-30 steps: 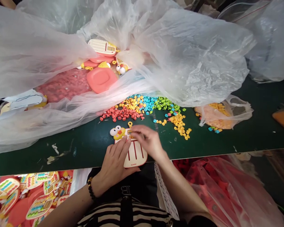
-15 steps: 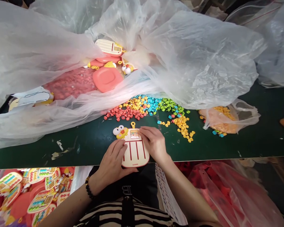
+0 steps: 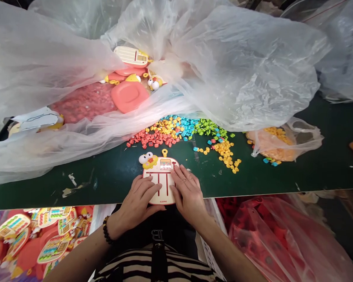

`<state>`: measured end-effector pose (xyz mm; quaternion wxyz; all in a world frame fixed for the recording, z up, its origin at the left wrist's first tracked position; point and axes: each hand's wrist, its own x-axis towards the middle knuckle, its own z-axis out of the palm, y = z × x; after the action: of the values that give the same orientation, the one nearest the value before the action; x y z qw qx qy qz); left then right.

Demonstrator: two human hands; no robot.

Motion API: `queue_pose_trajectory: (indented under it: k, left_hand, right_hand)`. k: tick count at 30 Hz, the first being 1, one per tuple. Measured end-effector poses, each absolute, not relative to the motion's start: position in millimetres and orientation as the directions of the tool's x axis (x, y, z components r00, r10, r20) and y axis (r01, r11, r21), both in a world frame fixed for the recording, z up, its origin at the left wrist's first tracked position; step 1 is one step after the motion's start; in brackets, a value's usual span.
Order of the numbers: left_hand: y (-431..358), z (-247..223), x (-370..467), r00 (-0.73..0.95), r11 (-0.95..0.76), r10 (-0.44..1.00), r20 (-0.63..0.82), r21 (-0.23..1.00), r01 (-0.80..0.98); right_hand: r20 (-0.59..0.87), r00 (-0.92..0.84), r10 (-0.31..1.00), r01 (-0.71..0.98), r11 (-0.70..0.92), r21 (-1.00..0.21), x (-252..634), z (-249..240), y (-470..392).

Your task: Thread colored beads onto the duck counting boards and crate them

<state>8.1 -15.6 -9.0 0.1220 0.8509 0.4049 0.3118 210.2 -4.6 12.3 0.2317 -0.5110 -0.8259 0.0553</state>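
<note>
A cream sliding-bead toy board (image 3: 162,180) with red slots, a small picture window and a yellow duck head lies face up near the table's front edge. My left hand (image 3: 137,197) holds its left side, fingers over the face and thumb along the lower edge. Stretched flat across the right part of the face are the fingers of my right hand (image 3: 190,194), covering some slots. Just beyond the board are heaps of small beads: red beads (image 3: 153,138), blue beads (image 3: 188,127), green beads (image 3: 208,128) and yellow beads (image 3: 225,152).
Large clear plastic bags (image 3: 238,58) cover the back of the green table (image 3: 111,172). Among them are more toy boards (image 3: 131,56) and a red plastic part (image 3: 129,96). A bag of yellow pieces (image 3: 275,147) sits right. Bead-filled toys (image 3: 53,248) are piled below left; a red-filled bag (image 3: 270,239) lies below right.
My right hand has shifted from the board's upper right edge down onto its face, with the fingers flattened. The board has moved slightly left in view; my left hand still holds its left side.
</note>
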Motion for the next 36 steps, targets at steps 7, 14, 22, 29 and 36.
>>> queue_pose_trajectory:
  k: [7, 14, 22, 29, 36]
  left_hand:
    - [-19, -9, 7, 0.411, -0.6, 0.796, 0.444, 0.488, 0.635]
    - [-13, 3, 10, 0.43, -0.547, 0.822, 0.372, 0.312, 0.777]
    - [-7, -3, 11, 0.453, -0.569, 0.798, 0.396, 0.252, 0.783]
    - [-8, -4, 13, 0.412, -0.524, 0.83, 0.377, 0.273, 0.807]
    - [-6, -3, 13, 0.454, -0.553, 0.825, 0.337, 0.308, 0.774]
  right_hand:
    - [0.409, -0.499, 0.764, 0.68, 0.637, -0.362, 176, 12, -17]
    - [0.454, -0.175, 0.874, 0.774, 0.407, -0.485, 217, 34, 80]
    - [0.287, -0.228, 0.93, 0.909, 0.309, -0.279, 218, 11, 133]
    - [0.264, -0.19, 0.946, 0.694, 0.32, -0.645, 230, 23, 116]
    - [0.088, -0.303, 0.949, 0.607, 0.263, -0.75, 218, 28, 82]
